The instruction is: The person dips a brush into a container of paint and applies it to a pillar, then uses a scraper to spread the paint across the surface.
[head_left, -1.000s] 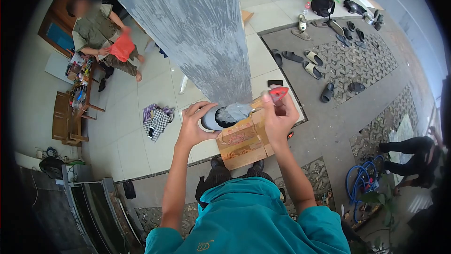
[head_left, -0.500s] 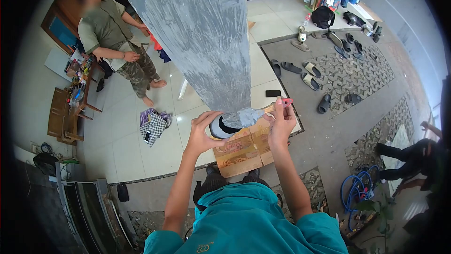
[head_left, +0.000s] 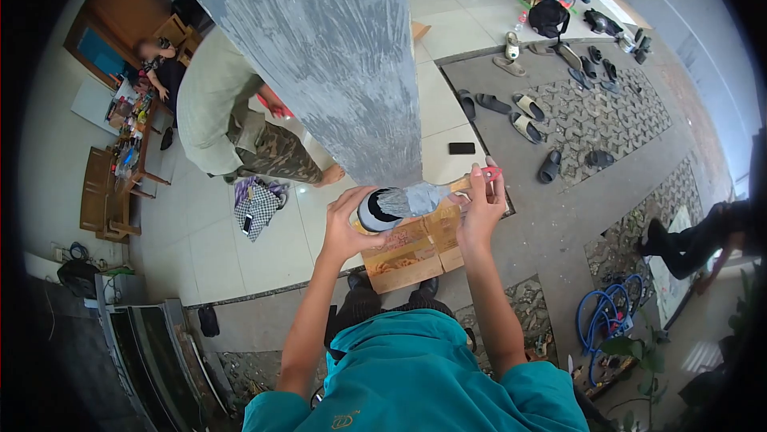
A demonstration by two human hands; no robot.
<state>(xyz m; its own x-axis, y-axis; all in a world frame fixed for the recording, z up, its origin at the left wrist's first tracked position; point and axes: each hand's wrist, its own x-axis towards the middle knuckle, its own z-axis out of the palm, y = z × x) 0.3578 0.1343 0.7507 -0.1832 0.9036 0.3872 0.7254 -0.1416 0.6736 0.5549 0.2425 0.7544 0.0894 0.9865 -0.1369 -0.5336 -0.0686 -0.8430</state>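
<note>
My left hand (head_left: 345,226) is closed around a small round paint pot (head_left: 374,222) with dark paint inside. Between the fingers and thumb of my right hand (head_left: 481,207) is a paintbrush (head_left: 427,199) with a wooden handle and red end. Its grey, paint-coated bristles lie over the pot's rim, tips pointing left above the opening. Just beyond the pot rises a pillar (head_left: 335,56) covered in streaky grey paint. Below my hands, flattened cardboard (head_left: 403,260) lies on the floor by my feet.
To the left a person (head_left: 220,104) bends beside the pillar; another (head_left: 164,64) sits farther back. A patterned cloth (head_left: 257,207) and a black phone (head_left: 462,148) lie on the tiles. Sandals (head_left: 527,128) stand right, near a blue hose (head_left: 603,312) and a person in dark clothes (head_left: 703,240).
The brush bristles have shifted slightly left and down over the pot. The standing person at left has stepped closer to the pillar and bent over, uncovering a seated person behind.
</note>
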